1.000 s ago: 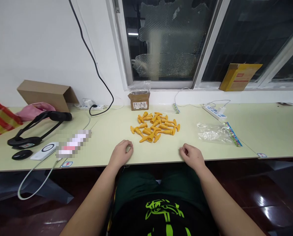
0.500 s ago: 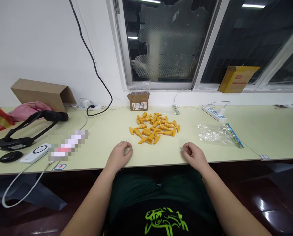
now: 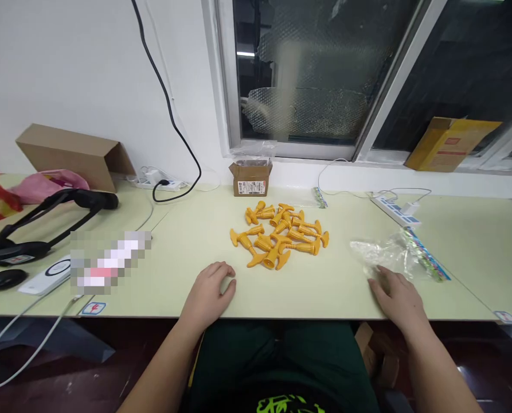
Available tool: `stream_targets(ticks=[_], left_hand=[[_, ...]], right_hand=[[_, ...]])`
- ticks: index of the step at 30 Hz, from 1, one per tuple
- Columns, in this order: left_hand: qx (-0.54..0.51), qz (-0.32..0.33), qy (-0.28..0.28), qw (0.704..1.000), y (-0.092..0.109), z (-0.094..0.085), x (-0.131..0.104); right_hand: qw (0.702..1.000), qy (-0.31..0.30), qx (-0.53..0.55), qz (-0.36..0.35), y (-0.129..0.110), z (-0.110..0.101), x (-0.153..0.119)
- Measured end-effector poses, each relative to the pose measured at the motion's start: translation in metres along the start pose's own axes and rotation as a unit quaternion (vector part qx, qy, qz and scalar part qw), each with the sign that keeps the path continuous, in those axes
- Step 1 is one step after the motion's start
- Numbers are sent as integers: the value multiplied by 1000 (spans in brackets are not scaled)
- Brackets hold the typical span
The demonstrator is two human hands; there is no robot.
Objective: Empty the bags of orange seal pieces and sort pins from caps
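Observation:
My left hand [image 3: 210, 293] rests on the table near its front edge, loosely curled with thumb and fingers apart and nothing in it. To its upper right lies a loose pile of yellow plastic pieces [image 3: 277, 235], several with ribbed, cup-like bodies and T-shaped ends. My right hand [image 3: 397, 298] is over the table on the right, thumb and fingers apart. Its fingertips are at the near edge of a clear plastic bag [image 3: 380, 252] with a colourful header strip [image 3: 428, 255]; whether they touch it I cannot tell.
Behind the pile stands a small open cardboard box [image 3: 251, 179]. Another header strip [image 3: 320, 198] lies by the wall. A power strip [image 3: 395, 211] sits back right. To the left are a black headset [image 3: 45, 223], a black mouse [image 3: 4, 280] and a white power bank [image 3: 47, 278].
My right hand has moved right, away from the pile and to the clear bag. My left hand stays nearly in place. The view has shifted slightly.

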State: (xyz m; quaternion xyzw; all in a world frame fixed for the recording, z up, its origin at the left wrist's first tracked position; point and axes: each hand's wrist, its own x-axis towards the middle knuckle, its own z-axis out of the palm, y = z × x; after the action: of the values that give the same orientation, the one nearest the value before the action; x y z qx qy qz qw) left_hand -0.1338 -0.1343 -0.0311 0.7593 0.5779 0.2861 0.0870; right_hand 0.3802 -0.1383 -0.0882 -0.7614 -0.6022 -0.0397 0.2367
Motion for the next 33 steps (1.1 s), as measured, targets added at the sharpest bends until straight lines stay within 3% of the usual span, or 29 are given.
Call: stream_targets(ticks=[5, 8, 11, 13, 15, 20, 22, 24, 26, 28, 31, 33], left_hand=[[14, 8, -2, 1000, -2, 1, 0], [23, 2, -10, 1000, -3, 1, 2], [25, -16, -20, 999, -2, 0, 7], [11, -28, -32, 999, 2, -2, 11], [-28, -26, -46, 998, 14, -5, 16], [-95, 84, -27, 992, 56, -18, 48], [-119, 113, -1, 986, 65, -20, 73], [-185, 100, 28, 977, 65, -17, 104], [-307, 58, 39, 949, 58, -10, 136], [-461, 7, 1, 888, 49, -2, 164], [-624, -75, -70, 775, 37, 9, 189], [-672, -116, -95, 725, 30, 12, 194]], right_hand=[[997, 10, 67, 25, 9, -5, 10], [972, 85, 192, 105, 0, -16, 17], [883, 219, 389, 141, -25, -31, 19], [803, 227, 543, 96, -46, -41, 18], [764, 146, 627, 40, -68, -49, 15], [726, -82, 682, -21, -120, -69, 22], [685, -153, 712, -28, -140, -74, 38], [634, -215, 743, -12, -159, -72, 60], [596, -259, 759, 26, -177, -62, 86], [580, -277, 761, 85, -192, -44, 111], [582, -278, 748, 157, -208, -12, 139], [592, -271, 739, 174, -211, 4, 153]])
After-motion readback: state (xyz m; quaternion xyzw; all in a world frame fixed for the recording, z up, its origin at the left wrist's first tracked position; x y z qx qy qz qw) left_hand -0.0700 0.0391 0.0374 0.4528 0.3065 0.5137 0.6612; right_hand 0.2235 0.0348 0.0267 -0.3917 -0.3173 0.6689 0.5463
